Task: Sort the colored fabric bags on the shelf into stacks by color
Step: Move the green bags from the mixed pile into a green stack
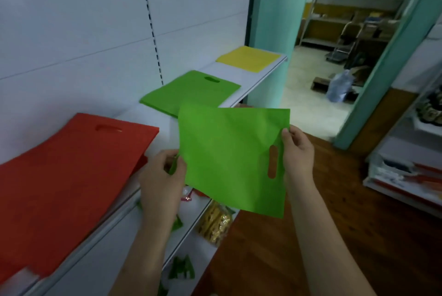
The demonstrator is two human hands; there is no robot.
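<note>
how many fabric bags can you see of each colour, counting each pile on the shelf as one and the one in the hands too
green: 2, the held bag and the shelf pile
red: 1, pile
yellow: 1, pile
total: 4

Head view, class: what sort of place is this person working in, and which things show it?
Probably a small shop. A white slotted shelf holds stacked fabric bags, packaged snacks lie on the shelf below, and a back room has metal racks of goods.
</note>
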